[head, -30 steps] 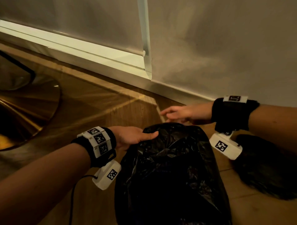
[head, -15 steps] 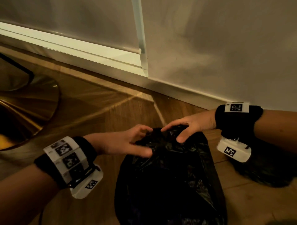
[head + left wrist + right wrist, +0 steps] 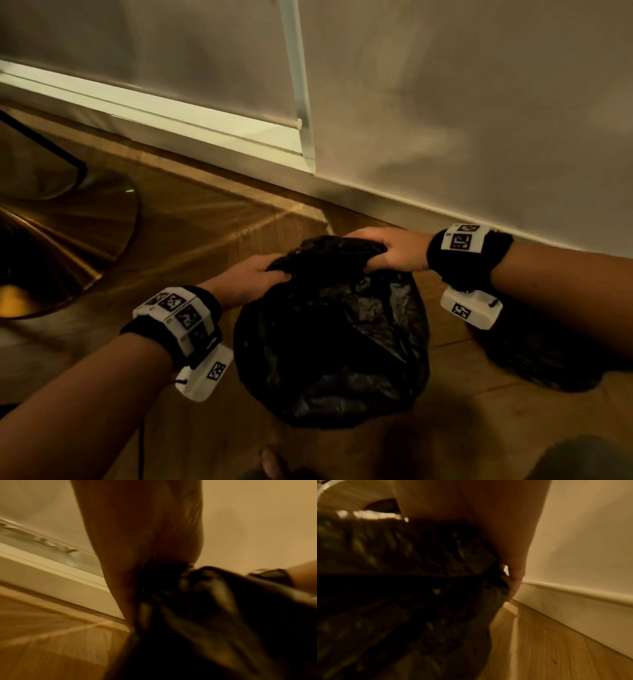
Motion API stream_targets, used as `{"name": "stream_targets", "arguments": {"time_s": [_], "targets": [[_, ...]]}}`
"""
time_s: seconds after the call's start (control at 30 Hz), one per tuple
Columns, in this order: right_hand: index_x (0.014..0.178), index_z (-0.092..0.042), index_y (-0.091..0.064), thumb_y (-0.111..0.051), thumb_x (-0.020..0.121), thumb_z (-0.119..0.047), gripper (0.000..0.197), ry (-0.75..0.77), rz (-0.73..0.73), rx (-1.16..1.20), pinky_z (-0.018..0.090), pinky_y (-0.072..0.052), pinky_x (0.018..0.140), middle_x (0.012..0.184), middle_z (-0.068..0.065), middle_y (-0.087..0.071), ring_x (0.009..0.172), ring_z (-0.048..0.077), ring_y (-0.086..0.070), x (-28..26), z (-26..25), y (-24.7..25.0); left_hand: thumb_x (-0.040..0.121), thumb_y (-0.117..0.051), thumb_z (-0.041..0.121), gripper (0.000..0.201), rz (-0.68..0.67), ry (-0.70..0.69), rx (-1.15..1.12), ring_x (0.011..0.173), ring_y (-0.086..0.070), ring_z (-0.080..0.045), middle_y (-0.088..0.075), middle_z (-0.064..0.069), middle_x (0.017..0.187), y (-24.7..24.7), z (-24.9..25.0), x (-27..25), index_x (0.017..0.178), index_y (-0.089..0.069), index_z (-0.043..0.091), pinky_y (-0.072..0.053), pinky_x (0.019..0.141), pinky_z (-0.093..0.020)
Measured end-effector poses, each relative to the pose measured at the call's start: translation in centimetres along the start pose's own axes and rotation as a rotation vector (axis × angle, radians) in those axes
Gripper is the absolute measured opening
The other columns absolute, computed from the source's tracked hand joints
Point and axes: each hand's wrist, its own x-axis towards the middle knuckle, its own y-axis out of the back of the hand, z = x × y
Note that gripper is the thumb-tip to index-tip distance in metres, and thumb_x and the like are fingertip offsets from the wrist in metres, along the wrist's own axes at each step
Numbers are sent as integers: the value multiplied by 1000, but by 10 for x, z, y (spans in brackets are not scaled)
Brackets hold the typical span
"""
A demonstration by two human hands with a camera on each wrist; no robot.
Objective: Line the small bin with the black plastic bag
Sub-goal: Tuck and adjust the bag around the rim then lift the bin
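Note:
A crumpled black plastic bag [image 3: 332, 329] covers the small bin on the wooden floor; the bin itself is hidden under the plastic. My left hand [image 3: 253, 274] grips the bag's far left edge, fingers curled into the plastic. My right hand [image 3: 387, 250] grips the far right edge the same way. In the left wrist view the palm [image 3: 137, 534] meets bunched black bag [image 3: 214, 622]. The right wrist view, blurred, shows the right hand [image 3: 513, 574] curled over the dark bag [image 3: 402, 588].
A white skirting board [image 3: 445, 219] and wall run close behind the bin. A shiny gold round base [image 3: 68, 233] stands on the floor at left. A dark rounded object [image 3: 541, 353] lies at right under my right forearm. A thin cable [image 3: 140, 448] hangs from my left wrist.
Both hands came down from hovering over the bag's far rim and closed on its edge, the left on the left side, the right on the right side.

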Motion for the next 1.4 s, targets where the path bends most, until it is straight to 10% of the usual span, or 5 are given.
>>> {"name": "stream_targets", "arguments": {"time_s": [0.4, 0.73, 0.9, 1.07, 1.4], "targets": [[150, -27, -23, -67, 85, -35, 80, -37, 221, -38, 28, -21, 113, 156, 1, -26, 142, 19, -25, -10, 3, -17, 92, -62, 30, 64, 95, -32, -373, 111, -50, 7, -43, 21, 134, -7, -17, -34, 146, -30, 40, -49, 84, -17], [133, -25, -46, -55, 93, -28, 41, -234, 175, 229, 34, -38, 104, 137, 5, -52, 127, 26, -48, -18, 6, -34, 99, -49, 22, 74, -23, 210, -389, 125, -48, -24, -37, 3, 144, -32, -16, -43, 152, -1, 41, -42, 106, -41], [118, -20, -58, -56, 92, -26, 27, -35, 541, 310, 29, -44, 87, 118, 6, -59, 109, 20, -55, -31, -56, -3, 98, -47, 12, 71, -26, 206, -451, 126, -47, -25, -39, 0, 144, -33, -13, -46, 152, -9, 37, -41, 106, -40], [91, -11, -58, -40, 97, -18, 19, -537, -143, 664, 36, -47, 82, 94, 8, -56, 78, 22, -53, 16, -80, -44, 96, -48, 8, 69, 17, 196, -482, 98, -56, -15, -46, -3, 136, -37, -12, -45, 150, -14, 34, -51, 79, -29], [88, -9, -61, -45, 92, -30, 27, -691, -172, 462, 43, -40, 96, 96, 17, -60, 87, 34, -59, 89, -12, -92, 90, -58, 16, 74, -34, 187, -418, 95, -60, -10, -56, 13, 111, -33, -30, -37, 147, -20, 43, -51, 69, -26]]}}
